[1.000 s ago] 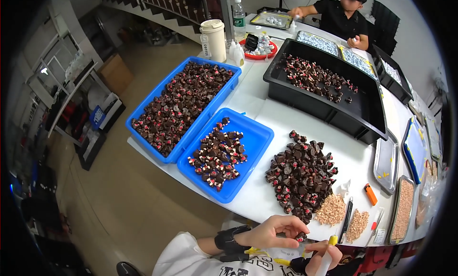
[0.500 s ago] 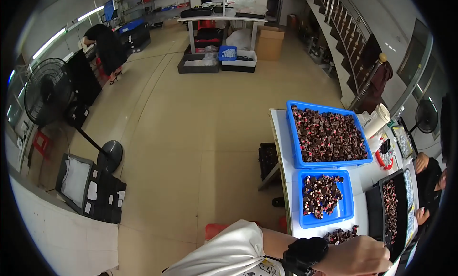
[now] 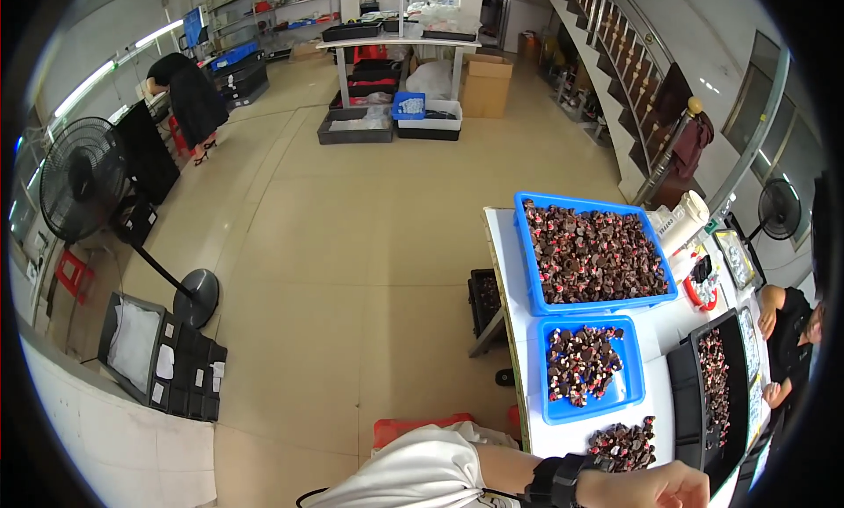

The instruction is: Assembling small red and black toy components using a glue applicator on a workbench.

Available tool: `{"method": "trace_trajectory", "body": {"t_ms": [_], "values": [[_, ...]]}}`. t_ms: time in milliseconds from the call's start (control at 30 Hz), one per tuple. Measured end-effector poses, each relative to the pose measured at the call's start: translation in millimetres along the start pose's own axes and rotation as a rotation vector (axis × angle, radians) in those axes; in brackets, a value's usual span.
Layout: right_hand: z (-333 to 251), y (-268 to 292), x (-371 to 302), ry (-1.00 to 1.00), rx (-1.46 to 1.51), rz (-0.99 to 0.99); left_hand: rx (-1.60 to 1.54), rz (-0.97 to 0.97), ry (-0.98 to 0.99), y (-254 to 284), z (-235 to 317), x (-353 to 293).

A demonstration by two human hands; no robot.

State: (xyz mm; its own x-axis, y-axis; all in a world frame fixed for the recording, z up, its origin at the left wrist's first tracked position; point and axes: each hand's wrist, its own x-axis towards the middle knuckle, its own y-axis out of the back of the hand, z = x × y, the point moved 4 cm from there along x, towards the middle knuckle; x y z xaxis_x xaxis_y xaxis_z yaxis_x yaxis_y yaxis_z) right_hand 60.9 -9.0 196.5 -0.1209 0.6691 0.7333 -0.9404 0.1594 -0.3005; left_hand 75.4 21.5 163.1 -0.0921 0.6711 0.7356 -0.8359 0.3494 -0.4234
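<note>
My left hand reaches in from the lower edge, beneath a white sleeve and a black wristband. Its fingers are curled, and the frame edge cuts it off; whatever it may hold is hidden. Just beyond the wrist lies a loose pile of small dark brown pieces with red and pale bits, on the white table. Similar pieces partly cover a small blue tray, and more fill a large blue tray behind it. My right hand is out of view.
Right of the pile, a black bin holds similar pieces. Across the table sits a person in black. A white cup and a red-rimmed container stand farther back. Left are a standing fan and black crates.
My left hand has dropped lower and slightly left in the picture, leaving more of the loose pile visible. The whole view has shifted a little. The person opposite has moved an arm.
</note>
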Motion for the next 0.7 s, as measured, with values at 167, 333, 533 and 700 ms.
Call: {"method": "trace_trajectory", "body": {"t_ms": [167, 333, 533, 700], "values": [[-46, -11, -25, -0.072, -0.094, 0.007, -0.704, -0.021, 0.338, 7, -9, -8], [-54, -18, -27, -0.14, -0.208, -0.011, -0.224, 0.123, 0.169, 20, -22, -9], [-58, -21, -33, -0.213, -0.323, -0.025, 0.57, 0.204, -0.001, 30, -16, -14], [-56, -18, -36, -0.276, -0.398, -0.036, 0.94, 0.199, -0.248, 35, -23, -10]]}}
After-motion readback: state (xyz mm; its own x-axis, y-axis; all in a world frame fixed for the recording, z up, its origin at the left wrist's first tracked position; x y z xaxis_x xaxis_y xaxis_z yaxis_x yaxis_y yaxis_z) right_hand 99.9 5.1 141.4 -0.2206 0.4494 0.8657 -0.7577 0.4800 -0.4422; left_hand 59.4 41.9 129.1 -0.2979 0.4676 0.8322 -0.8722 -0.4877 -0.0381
